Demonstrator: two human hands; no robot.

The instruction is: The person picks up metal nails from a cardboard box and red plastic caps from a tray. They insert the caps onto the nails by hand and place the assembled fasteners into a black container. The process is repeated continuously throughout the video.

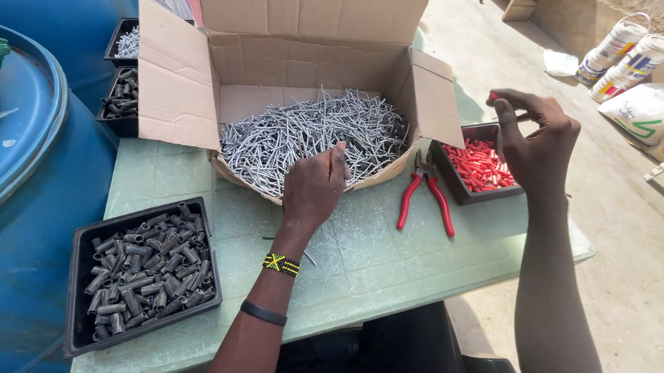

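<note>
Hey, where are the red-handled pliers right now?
In the head view, the red-handled pliers lie on the green table, right of centre, between the cardboard box of nails and the black tray of red pieces.

The box (306, 96) takes up the middle of the desk (388, 263), and its raised flaps wall off entry from the left, right and back; only the low front edge is left open. Bare desk is found in front of the box, between the grey tray (143, 271) and the pliers (425, 194). The right side is narrowed by the pliers and the red tray (476, 167). The back left is blocked by two small trays (124, 73) and a blue drum (19, 165).
</note>
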